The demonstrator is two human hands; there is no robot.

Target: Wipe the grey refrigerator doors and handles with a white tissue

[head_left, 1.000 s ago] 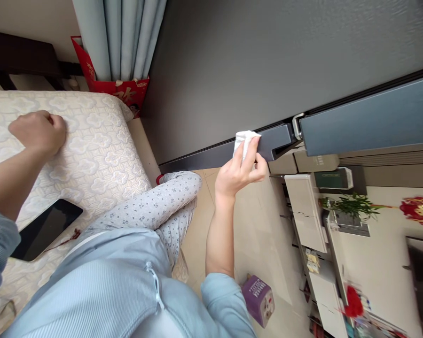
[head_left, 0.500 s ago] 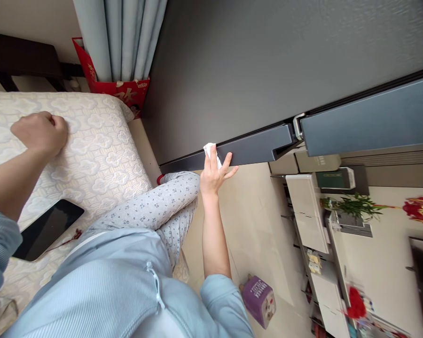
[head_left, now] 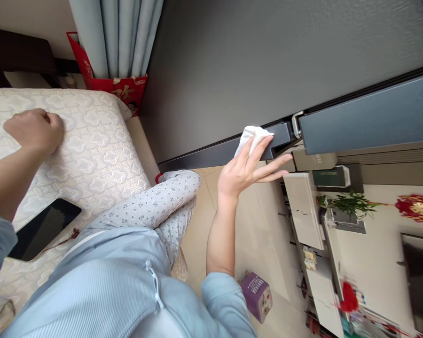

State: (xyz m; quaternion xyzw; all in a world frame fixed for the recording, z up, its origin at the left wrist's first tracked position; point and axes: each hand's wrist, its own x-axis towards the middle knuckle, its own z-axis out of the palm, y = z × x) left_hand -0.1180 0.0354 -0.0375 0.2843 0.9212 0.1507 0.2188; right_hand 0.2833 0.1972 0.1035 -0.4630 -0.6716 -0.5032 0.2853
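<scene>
My right hand (head_left: 238, 173) presses a crumpled white tissue (head_left: 251, 136) against the narrow blue-grey door edge (head_left: 204, 156) of what looks like a refrigerator. Its index and middle fingers lie over the tissue, while the other fingers stretch out to the right. The tissue is just left of a notch and a metal hinge (head_left: 297, 125). My left hand (head_left: 37, 131) rests as a fist on the cream quilted cover (head_left: 102, 136); whether anything is inside it is hidden. A black tablet (head_left: 45, 230) lies on the cover below that forearm.
The large dark grey side panel (head_left: 232, 65) fills the top. A red bag (head_left: 136, 91) stands beside the pale blue curtain (head_left: 123, 37). On the floor is a purple stool-like box (head_left: 256, 295). White cabinets (head_left: 305, 192) and a green plant (head_left: 352, 204) are at the right.
My right hand has slid right along the door edge with the tissue, toward the hinge, and more of the tissue shows. My left hand has stayed in a fist on the cover.
</scene>
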